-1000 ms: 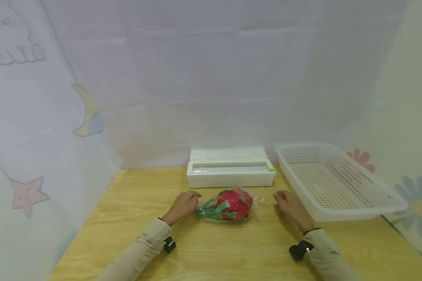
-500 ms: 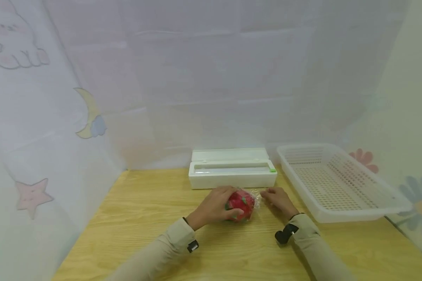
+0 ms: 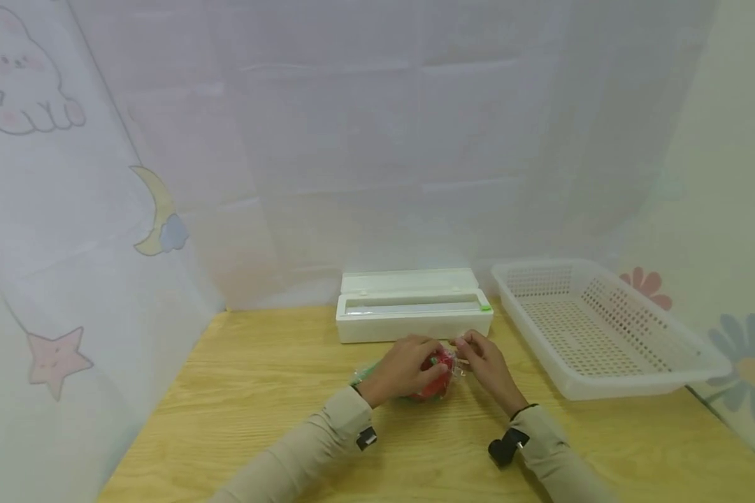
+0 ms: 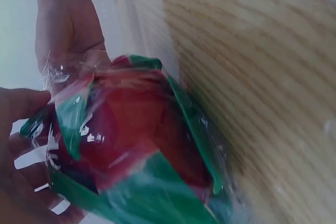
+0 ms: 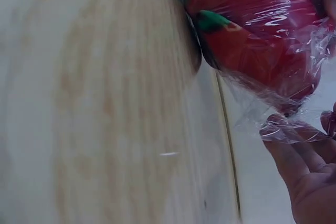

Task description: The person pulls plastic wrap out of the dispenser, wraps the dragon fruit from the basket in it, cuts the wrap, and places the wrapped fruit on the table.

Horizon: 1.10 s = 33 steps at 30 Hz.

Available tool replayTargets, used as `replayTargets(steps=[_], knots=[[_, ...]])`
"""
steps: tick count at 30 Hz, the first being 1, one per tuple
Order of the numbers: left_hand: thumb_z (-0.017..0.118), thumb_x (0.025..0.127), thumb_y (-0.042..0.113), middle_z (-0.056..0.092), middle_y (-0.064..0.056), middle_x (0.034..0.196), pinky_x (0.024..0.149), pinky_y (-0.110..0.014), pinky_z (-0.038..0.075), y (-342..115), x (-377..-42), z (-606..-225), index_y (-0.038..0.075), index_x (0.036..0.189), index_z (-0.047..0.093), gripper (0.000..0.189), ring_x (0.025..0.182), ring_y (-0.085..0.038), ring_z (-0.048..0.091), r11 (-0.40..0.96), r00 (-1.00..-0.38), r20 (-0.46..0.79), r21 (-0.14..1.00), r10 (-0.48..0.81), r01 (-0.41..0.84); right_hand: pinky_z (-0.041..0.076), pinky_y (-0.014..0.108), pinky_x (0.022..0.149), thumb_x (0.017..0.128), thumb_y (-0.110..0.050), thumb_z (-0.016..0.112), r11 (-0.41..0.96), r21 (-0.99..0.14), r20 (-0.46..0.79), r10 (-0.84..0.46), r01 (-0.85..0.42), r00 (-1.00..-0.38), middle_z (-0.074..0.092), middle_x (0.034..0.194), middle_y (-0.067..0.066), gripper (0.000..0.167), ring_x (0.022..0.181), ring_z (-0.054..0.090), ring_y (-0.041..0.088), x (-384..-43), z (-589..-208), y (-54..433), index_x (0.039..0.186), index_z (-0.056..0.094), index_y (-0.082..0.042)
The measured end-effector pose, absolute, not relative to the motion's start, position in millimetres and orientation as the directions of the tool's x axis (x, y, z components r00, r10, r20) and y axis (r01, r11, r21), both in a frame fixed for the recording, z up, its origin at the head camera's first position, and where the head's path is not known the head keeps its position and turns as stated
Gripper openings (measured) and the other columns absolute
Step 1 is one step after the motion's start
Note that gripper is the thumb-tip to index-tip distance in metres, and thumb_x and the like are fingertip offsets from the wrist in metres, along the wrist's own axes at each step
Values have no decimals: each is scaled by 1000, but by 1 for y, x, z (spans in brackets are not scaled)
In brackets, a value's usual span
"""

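A red dragon fruit [image 3: 437, 384] with green scales, bundled in clear cling film [image 5: 286, 129], lies on the wooden table. My left hand [image 3: 401, 369] grips it from the left, covering much of it in the head view. Close up in the left wrist view, the dragon fruit [image 4: 136, 114] shows film stretched tight over its skin and green tips. At its right end, my right hand [image 3: 487, 365] pinches the gathered loose film between thumb and fingers. The right wrist view shows that film drawn out from the fruit to the fingertips.
Behind the hands stands a white cling film box [image 3: 415, 328], lid raised, a roll inside and a green slider at its right end. To the right sits a white plastic basket [image 3: 588, 388]. A pale sheet [image 3: 377, 175] hangs behind the table [image 3: 258, 405].
My left hand has moved right from beside the fruit's left end and taken hold of it. My right hand has come in from the right and grasped the loose film end.
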<state>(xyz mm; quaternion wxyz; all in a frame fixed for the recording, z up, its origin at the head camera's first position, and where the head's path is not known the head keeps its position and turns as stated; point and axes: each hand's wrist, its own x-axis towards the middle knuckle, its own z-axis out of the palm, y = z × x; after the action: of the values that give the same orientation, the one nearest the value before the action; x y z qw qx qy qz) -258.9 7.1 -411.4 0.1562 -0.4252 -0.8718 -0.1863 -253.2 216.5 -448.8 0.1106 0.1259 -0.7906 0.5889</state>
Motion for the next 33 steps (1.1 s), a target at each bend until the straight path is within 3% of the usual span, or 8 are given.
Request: replayTargets(steps=[5,9,13,15,21,25,29,33], knots=[[64,97,27,70,1,110,88,-32,52,15,-260,-412,15,111,72,20,100,-15,64,588,-608,465,208,643,781,58,27,72,106,-19,51,258,-906,338,-40,-336,-940,65,122,29,25,94,68,6,-250,-449,214,96,53,4],[65,96,26,69,2,104,83,-33,49,23,-258,-408,17,111,74,20,95,-15,61,631,-662,456,245,595,736,60,32,73,106,-20,52,251,-907,342,-28,-338,-939,65,121,29,25,93,67,3,-248,-448,215,97,53,3],[66,96,27,69,3,100,74,-30,46,28,-253,-406,18,108,76,18,88,-15,60,668,-677,471,220,566,711,60,37,76,106,-17,52,224,-915,336,-33,-335,-941,65,119,31,23,92,67,1,-246,-448,215,100,54,6],[66,96,28,68,4,93,69,-27,41,30,-253,-408,19,99,75,13,82,-14,58,682,-676,494,206,547,702,59,38,78,105,-15,52,203,-920,334,-43,-336,-942,66,117,30,23,93,67,1,-244,-449,215,102,54,7],[69,93,27,61,7,79,64,-25,32,34,-259,-412,17,84,70,13,70,-10,48,686,-694,523,255,495,682,55,47,89,107,-14,49,167,-911,349,-170,-376,-921,61,127,31,32,107,65,4,-238,-452,220,129,46,9],[70,89,24,57,8,76,68,-29,35,35,-264,-413,17,79,67,13,71,-9,45,662,-738,505,368,448,653,54,36,93,105,-14,53,193,-893,350,-271,-407,-897,53,140,26,41,121,58,8,-233,-451,222,142,45,2],[70,88,22,57,7,77,75,-34,39,35,-267,-412,16,78,67,12,76,-10,48,633,-785,468,476,406,611,56,29,86,100,-8,60,251,-839,420,-265,-483,-868,63,130,21,31,114,64,15,-233,-452,219,131,61,0],[69,88,24,58,7,80,79,-34,40,34,-266,-410,15,79,69,12,80,-11,50,628,-806,435,511,400,587,60,35,74,98,-3,62,303,-786,511,-171,-538,-843,73,107,18,18,93,70,13,-236,-453,214,112,71,2]])
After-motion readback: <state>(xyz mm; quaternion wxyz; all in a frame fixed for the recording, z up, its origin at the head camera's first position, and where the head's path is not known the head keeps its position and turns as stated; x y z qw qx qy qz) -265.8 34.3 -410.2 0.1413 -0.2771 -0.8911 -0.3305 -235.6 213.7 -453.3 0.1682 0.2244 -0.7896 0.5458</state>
